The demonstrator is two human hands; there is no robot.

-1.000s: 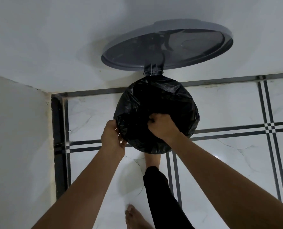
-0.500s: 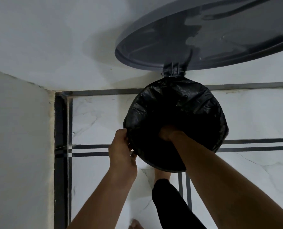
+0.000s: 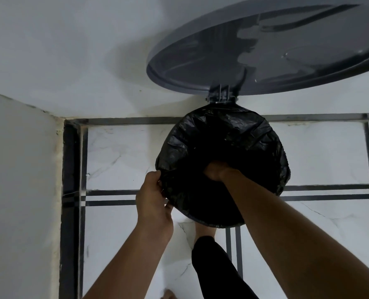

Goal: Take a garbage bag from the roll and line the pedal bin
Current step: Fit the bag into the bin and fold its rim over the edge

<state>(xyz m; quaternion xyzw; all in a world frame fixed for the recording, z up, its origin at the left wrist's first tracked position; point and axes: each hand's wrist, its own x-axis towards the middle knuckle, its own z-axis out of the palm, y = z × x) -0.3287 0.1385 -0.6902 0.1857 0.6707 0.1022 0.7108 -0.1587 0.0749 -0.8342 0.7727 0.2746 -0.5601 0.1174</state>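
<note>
Now your right hand (image 3: 217,172) is reaching deeper into the garbage bag (image 3: 222,147), its fingers hidden, while your left hand (image 3: 152,198) is pinching the bag's edge at the pedal bin (image 3: 265,52) rim, seating the liner.

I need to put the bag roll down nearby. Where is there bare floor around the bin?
Bare tile lies left of the garbage bag, between it and the corner wall, and right of it, past the striped lines. Crowded: the near side, with the left hand, right hand and foot.
</note>
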